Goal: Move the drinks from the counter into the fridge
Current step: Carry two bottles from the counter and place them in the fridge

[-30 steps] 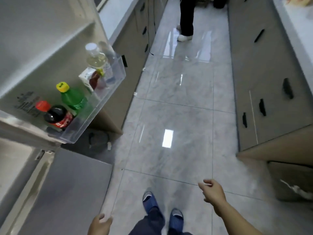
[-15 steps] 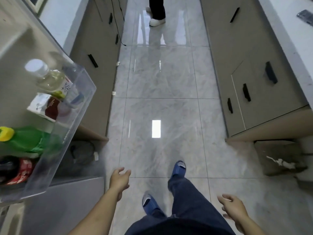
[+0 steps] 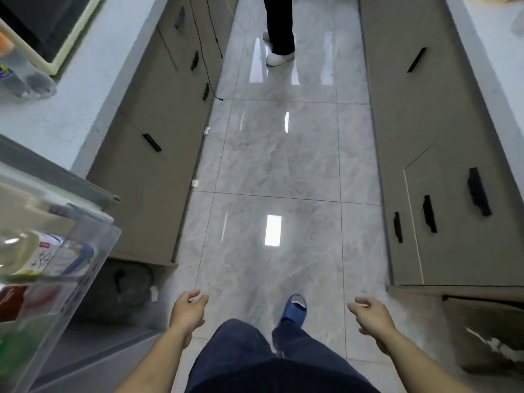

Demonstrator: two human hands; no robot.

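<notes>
The open fridge door's clear shelf (image 3: 93,268) fills the lower left, blurred. Inside it lie a pale bottle with a white label (image 3: 25,255), a red-labelled drink (image 3: 14,302) and a green bottle (image 3: 11,353). A clear bottle (image 3: 19,78) stands on the white counter (image 3: 85,89) at the upper left. My left hand (image 3: 188,312) hangs over the floor with loosely curled fingers and holds nothing. My right hand (image 3: 371,317) is likewise relaxed and holds nothing. Both hands are apart from every drink.
Grey cabinets with black handles (image 3: 150,143) line both sides of a glossy tiled aisle (image 3: 283,171). Another person's leg and white shoe (image 3: 279,56) stand at the far end. A second white counter (image 3: 493,52) runs along the right. My blue slipper (image 3: 295,309) steps forward.
I have walked forward along the aisle and the fridge door shelf has slid towards the lower left edge. The left counter with its clear bottle has come into view. Both hands swing at my sides.
</notes>
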